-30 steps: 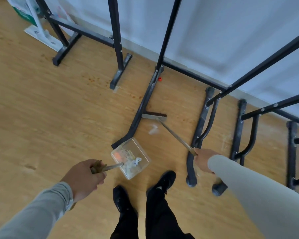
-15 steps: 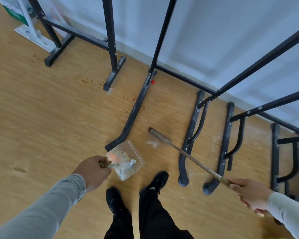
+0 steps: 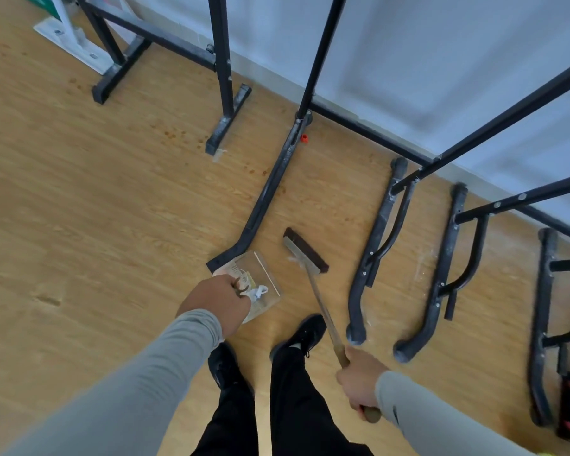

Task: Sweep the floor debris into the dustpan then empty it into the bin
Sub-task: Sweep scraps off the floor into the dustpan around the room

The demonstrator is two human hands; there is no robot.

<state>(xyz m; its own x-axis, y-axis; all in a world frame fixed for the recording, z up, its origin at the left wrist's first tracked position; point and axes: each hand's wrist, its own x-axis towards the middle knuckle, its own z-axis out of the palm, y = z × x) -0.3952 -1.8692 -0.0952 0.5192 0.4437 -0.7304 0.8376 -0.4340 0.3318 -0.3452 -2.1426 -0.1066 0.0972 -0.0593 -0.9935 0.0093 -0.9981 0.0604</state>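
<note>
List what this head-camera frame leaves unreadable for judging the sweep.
- Bin: none in the head view, so its place is unknown.
- Dustpan handle: covered by the left hand.
- Dustpan contents: pale scraps, too small and blurred to identify.
- Debris beside the broom head: a faint whitish smear; whether the bristles touch it is unclear.
- Broom handle end: hidden inside the right hand.

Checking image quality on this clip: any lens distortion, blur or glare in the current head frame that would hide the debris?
Head view: wide-angle bending bows the black rack bars near the edges; light is soft and even, with faint shadows; the clear dustpan is hard to outline against the floor; broom head reads sharp, the pale fluff beside it slightly smeared; left hand and right hand show no heavy motion blur.
</note>
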